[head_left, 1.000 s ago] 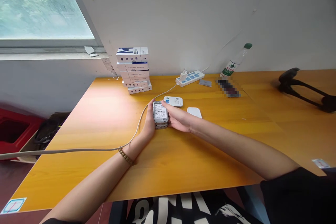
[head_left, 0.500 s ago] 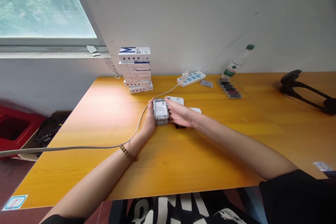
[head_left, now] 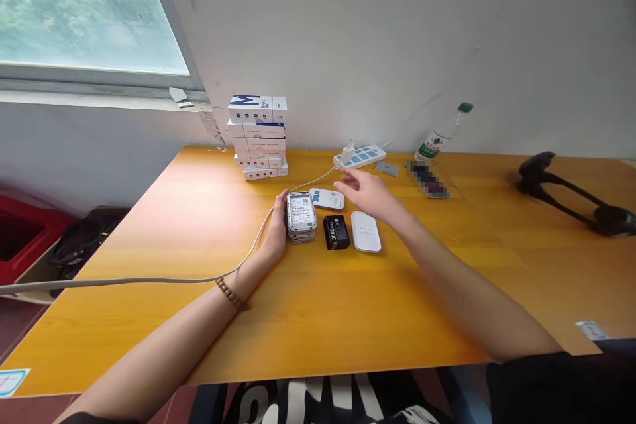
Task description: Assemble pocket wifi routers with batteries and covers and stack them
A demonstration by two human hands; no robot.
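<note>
Left hand (head_left: 275,228) against stacked devices (head_left: 301,218), yellow wooden desk (head_left: 149,338), white wall (head_left: 372,46), window (head_left: 84,13)

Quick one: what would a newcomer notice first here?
The tall stack of white boxes at the back of the orange wooden table stands out first. Mid-table, the left hand rests against a stack of labelled white devices, near a black battery pack; the open right hand is raised nearby.

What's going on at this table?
A person's left hand rests against the side of a small stack of white gadgets on a wooden table. Their open right hand is in the air, just beyond a black battery and a white gadget. Neither of those is being touched.
</note>
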